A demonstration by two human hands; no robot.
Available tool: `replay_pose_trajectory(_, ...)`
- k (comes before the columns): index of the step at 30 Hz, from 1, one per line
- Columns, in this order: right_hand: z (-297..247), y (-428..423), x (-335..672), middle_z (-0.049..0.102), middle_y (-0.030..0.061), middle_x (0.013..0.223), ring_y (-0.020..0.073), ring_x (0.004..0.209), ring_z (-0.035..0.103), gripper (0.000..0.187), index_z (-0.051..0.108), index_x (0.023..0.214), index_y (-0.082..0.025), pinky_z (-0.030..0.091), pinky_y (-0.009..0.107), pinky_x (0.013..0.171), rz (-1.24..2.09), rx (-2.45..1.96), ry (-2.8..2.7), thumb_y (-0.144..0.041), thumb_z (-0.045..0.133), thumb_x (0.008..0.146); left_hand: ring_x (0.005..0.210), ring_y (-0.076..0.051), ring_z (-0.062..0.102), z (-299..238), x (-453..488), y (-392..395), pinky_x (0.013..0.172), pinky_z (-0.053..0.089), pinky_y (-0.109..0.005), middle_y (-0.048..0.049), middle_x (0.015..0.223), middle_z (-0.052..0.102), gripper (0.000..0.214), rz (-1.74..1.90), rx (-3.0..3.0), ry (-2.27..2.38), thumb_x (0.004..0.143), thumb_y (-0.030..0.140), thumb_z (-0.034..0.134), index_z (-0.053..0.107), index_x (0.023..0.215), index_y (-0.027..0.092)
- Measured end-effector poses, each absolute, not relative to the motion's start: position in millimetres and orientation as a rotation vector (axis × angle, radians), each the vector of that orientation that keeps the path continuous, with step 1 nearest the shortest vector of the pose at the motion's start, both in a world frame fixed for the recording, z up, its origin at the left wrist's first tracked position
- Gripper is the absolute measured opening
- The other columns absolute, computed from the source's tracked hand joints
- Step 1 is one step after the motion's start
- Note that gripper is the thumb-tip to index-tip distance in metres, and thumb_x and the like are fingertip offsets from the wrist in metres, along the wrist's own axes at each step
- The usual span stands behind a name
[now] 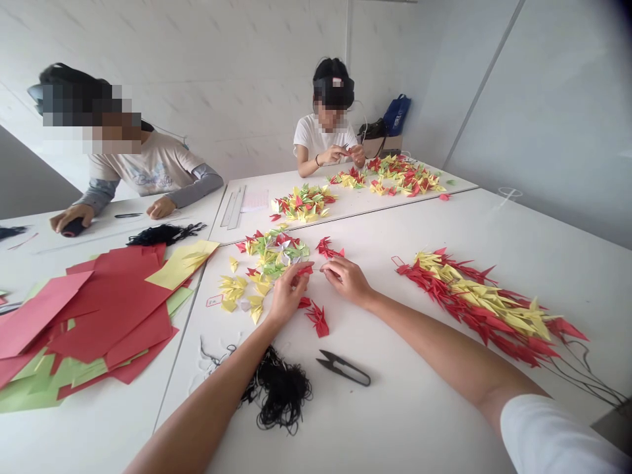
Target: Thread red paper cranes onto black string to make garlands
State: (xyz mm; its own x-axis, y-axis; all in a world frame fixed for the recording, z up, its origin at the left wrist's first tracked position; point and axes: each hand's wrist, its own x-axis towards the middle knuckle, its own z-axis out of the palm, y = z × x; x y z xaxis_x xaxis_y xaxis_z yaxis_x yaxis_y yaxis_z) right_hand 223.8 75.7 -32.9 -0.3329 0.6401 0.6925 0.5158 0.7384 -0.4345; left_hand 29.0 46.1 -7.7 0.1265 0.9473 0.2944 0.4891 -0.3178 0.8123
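Observation:
My left hand (289,291) pinches a small red folded-paper crane (307,270) between thumb and fingers. Close by on its right, my right hand (348,280) has thumb and forefinger pressed together; what they hold is too small to make out. Beyond the hands lie red paper cranes (328,248) and a mixed heap of yellow, green and white cranes (276,253). More red cranes (318,319) rest just below my left hand. Thread snips (344,367) and a bundle of black cord (281,388) lie nearer to me.
On the right, strung red and yellow cranes (474,296) trail dark cords. Coloured paper sheets (113,303) cover the left table. Across from me a person (328,135) handles a small red piece near crane heaps (405,176). Another person (148,161) sits at left.

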Motion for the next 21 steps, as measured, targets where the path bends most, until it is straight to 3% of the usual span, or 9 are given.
replay_pose_trajectory(21,-33.3,76.3,224.2,0.066,0.0059,0.083,0.0197,0.079,0.062,0.024,0.064,0.088,-0.022,0.050,0.031,0.074,0.148,-0.884,-1.978,-0.023,0.044,0.101,0.063,-0.015,0.058,-5.6,29.2,44.3,0.060,0.047,-0.024,-0.0017,0.075,0.062,0.032,1.122,1.867,1.387,0.094,0.032,0.051,0.068,0.119,0.021)
